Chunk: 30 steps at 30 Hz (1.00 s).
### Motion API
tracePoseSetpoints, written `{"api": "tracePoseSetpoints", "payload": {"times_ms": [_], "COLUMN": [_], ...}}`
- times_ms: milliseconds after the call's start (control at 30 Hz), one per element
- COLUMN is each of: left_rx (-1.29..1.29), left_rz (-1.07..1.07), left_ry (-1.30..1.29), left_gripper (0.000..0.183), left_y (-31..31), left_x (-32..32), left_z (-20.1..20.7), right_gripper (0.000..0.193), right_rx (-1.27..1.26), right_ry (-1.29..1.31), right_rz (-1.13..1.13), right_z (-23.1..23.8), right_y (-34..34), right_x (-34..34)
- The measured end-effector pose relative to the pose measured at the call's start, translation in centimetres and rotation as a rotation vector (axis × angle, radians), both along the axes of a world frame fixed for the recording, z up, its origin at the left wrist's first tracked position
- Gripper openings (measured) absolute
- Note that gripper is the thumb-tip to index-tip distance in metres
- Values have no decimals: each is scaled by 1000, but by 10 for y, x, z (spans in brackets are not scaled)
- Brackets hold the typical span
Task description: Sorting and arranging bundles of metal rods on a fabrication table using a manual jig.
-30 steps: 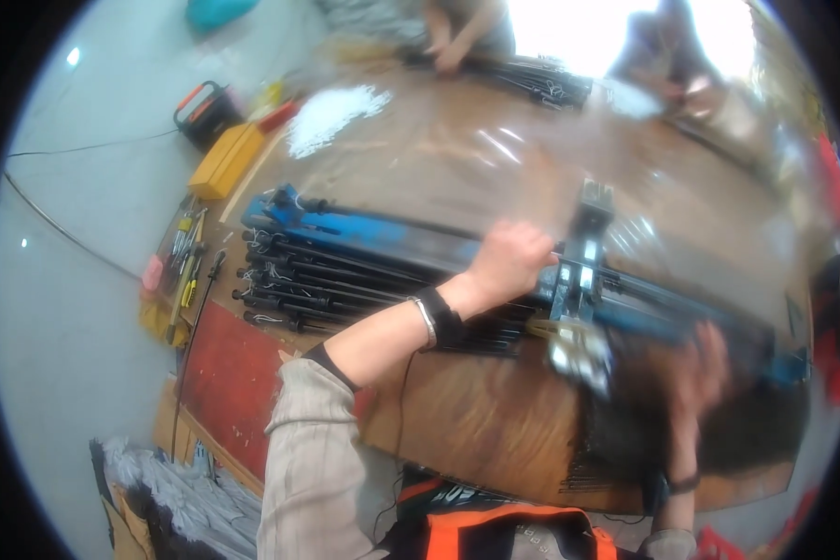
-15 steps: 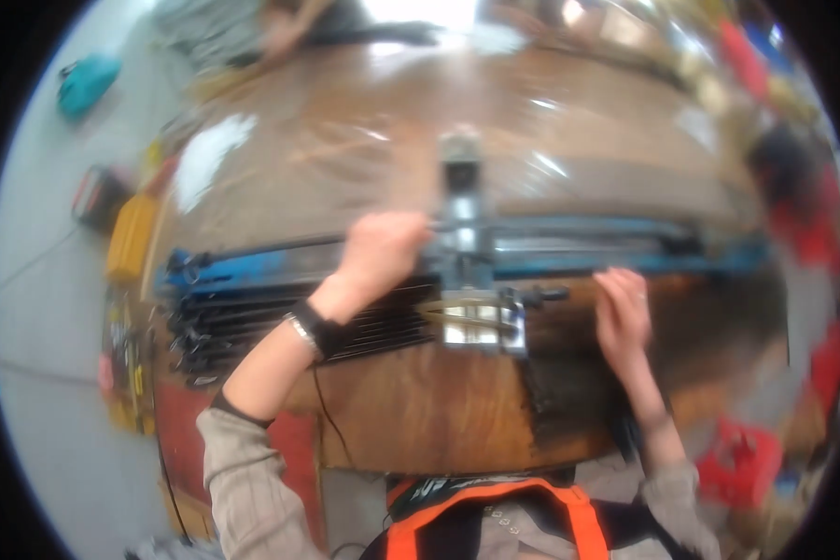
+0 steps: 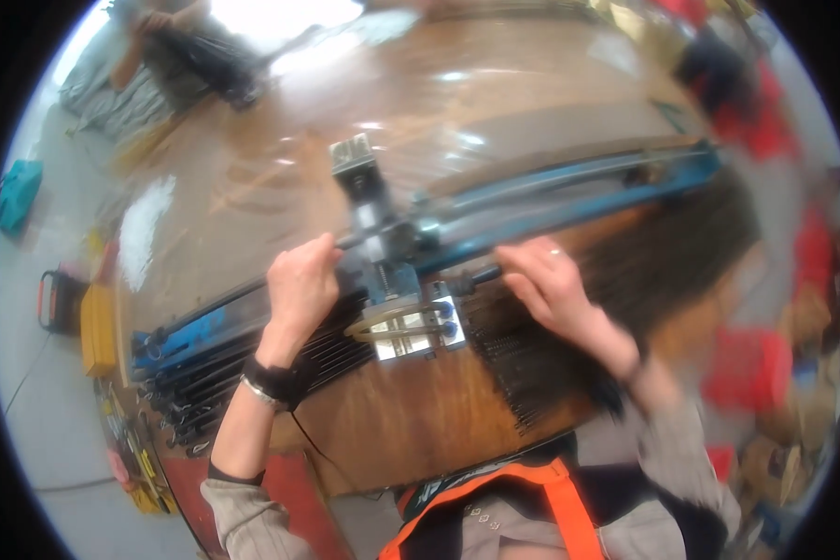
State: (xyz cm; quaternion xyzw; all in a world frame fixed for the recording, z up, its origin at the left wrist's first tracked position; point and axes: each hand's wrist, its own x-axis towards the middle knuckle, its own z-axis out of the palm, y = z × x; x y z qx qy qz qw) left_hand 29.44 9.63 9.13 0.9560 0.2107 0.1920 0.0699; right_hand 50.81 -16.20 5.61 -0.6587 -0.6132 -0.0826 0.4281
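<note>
A long blue metal rail (image 3: 569, 191) lies across a brown wooden table (image 3: 411, 420), with a grey metal clamp block (image 3: 383, 271) mounted across it. My left hand (image 3: 301, 285) is closed around the rail just left of the block. My right hand (image 3: 551, 280) rests on the rail's dark rod just right of the block, fingers curled over it. A bundle of thin black rods (image 3: 252, 369) lies under the rail near my left wrist, and more black rods (image 3: 532, 364) lie below my right hand.
A yellow case (image 3: 96, 327) and small tools (image 3: 131, 457) lie on the floor at the left, near a red mat (image 3: 280, 485). Another person works at the far upper left (image 3: 173, 42). Red crates (image 3: 756, 359) stand at the right.
The view has swung, so the rail now slants upward to the right. My right hand has moved left along the rail, close to the clamp block. My left hand stays on the rail.
</note>
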Motion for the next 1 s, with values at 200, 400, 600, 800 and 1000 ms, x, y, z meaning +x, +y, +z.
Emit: {"api": "tracePoseSetpoints", "payload": {"times_ms": [200,400,600,800,1000], "left_rx": [117,258,389,568,208], "left_rz": [-31,-32,-193,-48,-10], "left_ry": [-34,-63,-98,-236,-15], "left_gripper": [10,9,5,6,10], "left_y": [5,7,69,85,-41], "left_x": [0,6,-22,-44,-105], "left_z": [-10,-14,-19,-26,-40], "right_gripper": [25,19,17,17,14], "right_rx": [-157,-131,-367,-464,-487], "right_ry": [253,273,-173,-200,-210], "right_rz": [115,232,345,403,383], "right_z": [-14,-20,-22,-13,-6], "right_y": [6,21,-8,-3,-8], "right_x": [-5,13,16,8,0]}}
